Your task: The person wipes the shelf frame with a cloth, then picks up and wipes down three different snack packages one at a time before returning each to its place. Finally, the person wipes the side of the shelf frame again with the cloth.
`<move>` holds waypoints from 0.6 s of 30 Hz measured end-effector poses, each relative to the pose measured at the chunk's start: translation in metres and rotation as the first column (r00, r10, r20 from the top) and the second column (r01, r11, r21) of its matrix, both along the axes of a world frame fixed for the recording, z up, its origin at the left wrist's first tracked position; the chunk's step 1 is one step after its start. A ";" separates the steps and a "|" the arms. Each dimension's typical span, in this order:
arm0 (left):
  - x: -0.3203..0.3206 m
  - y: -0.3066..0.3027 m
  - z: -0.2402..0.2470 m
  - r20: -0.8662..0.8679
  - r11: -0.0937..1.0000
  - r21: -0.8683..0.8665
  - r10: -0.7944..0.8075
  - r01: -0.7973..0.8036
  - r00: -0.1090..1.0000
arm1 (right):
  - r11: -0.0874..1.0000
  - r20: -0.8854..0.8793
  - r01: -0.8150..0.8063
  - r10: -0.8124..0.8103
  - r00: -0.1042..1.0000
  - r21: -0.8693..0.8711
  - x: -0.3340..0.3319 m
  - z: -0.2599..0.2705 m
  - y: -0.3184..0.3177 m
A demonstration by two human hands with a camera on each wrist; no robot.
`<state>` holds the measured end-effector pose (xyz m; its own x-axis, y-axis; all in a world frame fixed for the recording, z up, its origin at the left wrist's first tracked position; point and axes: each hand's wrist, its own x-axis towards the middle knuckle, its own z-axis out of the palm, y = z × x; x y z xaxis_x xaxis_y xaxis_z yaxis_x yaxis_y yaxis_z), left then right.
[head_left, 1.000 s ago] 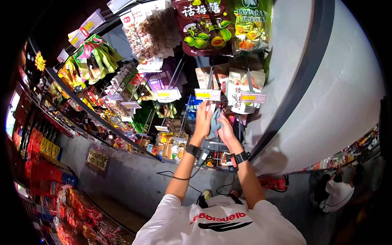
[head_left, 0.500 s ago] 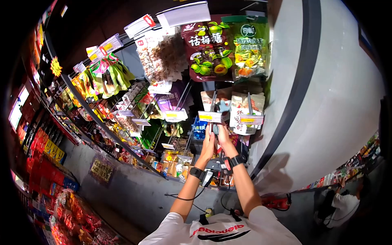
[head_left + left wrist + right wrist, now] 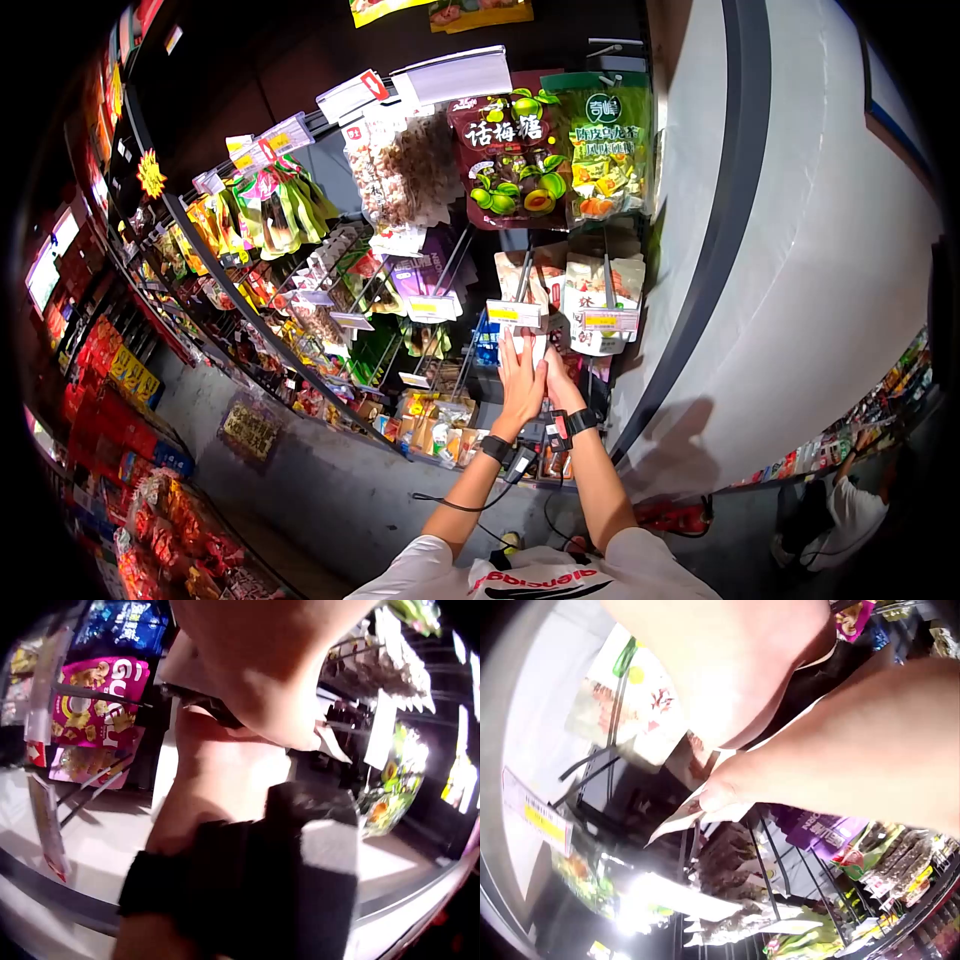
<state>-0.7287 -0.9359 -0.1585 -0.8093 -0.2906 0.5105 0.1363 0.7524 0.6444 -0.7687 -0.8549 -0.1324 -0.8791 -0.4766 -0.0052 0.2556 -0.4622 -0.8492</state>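
Note:
A pale packet (image 3: 538,347) lies between the two hands, just below a price tag (image 3: 515,313) on a display hook. Fingers of the left hand (image 3: 522,385) extend flat over its front. Beside it, the right hand (image 3: 562,378) holds the packet, its fingers mostly hidden. In the right wrist view a fingertip presses the pale edge of the packet (image 3: 681,823). Cream pouches (image 3: 527,268) hang right above the hands, with white pouches (image 3: 600,285) to the right. The left wrist view shows a pink snack bag (image 3: 101,705) beside the hands.
A maroon candy bag (image 3: 512,165) and a green bag (image 3: 607,150) hang higher up. A grey-edged white panel (image 3: 790,300) bounds the right side. Wire hooks with tags stick out at left. A cable (image 3: 450,503) trails from the wrist device. Another person (image 3: 855,520) is at lower right.
The grey-blue, cloth-like thing between the hands a second ago no longer shows; a pale packet is there now. The left hand has turned flat over it. The shelf sits lower in view.

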 end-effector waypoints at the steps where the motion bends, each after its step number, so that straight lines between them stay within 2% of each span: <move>1: 0.002 0.006 0.004 0.037 0.991 -0.112 0.077 -0.073 0.996 | 0.998 0.015 -0.064 0.064 0.998 0.005 -0.023 -0.057 -0.004; 3: -0.001 0.003 0.006 0.021 0.953 -0.261 0.167 -0.156 0.986 | 0.994 0.111 0.014 -0.002 0.994 -0.107 -0.004 -0.075 -0.013; 5: -0.001 -0.004 0.021 0.078 0.918 -0.368 0.189 -0.148 0.979 | 0.995 0.263 -0.021 0.048 0.964 -0.102 -0.007 -0.136 -0.020; 7: -0.003 -0.014 0.028 0.025 0.872 -0.461 0.196 -0.163 0.980 | 0.996 0.436 -0.076 0.092 0.895 -0.055 0.049 -0.107 0.024; 8: -0.003 -0.019 0.030 0.057 0.895 -0.432 0.155 -0.115 0.986 | 0.985 0.454 -0.143 0.170 0.875 -0.093 0.062 -0.107 0.040; 9: -0.003 -0.024 0.030 0.085 0.914 -0.399 0.111 -0.068 0.990 | 0.984 0.492 -0.124 0.173 0.854 -0.130 0.072 -0.111 0.054; 10: 0.000 -0.027 0.027 0.088 0.914 -0.403 0.085 -0.043 0.992 | 0.998 0.352 0.013 0.012 0.936 -0.068 0.088 -0.087 0.069; 11: 0.006 -0.026 0.032 0.080 0.958 -0.277 -0.059 0.079 0.995 | 0.988 0.193 0.154 -0.147 0.970 -0.025 0.107 -0.051 0.086; 12: 0.015 -0.019 0.039 0.128 0.973 -0.113 -0.186 0.201 0.974 | 0.925 -0.056 0.358 -0.354 0.934 0.123 0.117 -0.027 0.101; 13: 0.024 -0.013 0.045 0.159 0.950 0.056 -0.314 0.309 0.936 | 0.798 -0.321 0.565 -0.489 0.811 0.211 0.127 -0.003 0.118; 14: 0.029 -0.008 0.045 0.076 0.902 0.016 -0.430 0.431 0.899 | 0.761 -0.543 0.636 -0.485 0.686 0.124 0.140 0.045 0.138; 15: 0.040 0.003 0.059 0.129 0.881 0.028 -0.471 0.471 0.873 | 0.730 -0.727 0.683 -0.455 0.514 0.026 0.143 0.087 0.154; 16: 0.046 0.013 0.066 0.130 0.862 0.060 -0.506 0.503 0.853 | 0.523 -0.882 0.846 -0.442 0.162 -0.106 0.135 0.106 0.164; 17: 0.050 0.021 0.072 0.125 0.841 0.094 -0.540 0.532 0.832 | 0.311 -0.930 0.903 -0.308 -0.199 -0.296 0.125 0.119 0.170; 18: 0.053 0.029 0.076 0.106 0.801 0.136 -0.597 0.583 0.795 | 0.364 -0.910 0.889 -0.396 -0.121 -0.277 0.113 0.124 0.168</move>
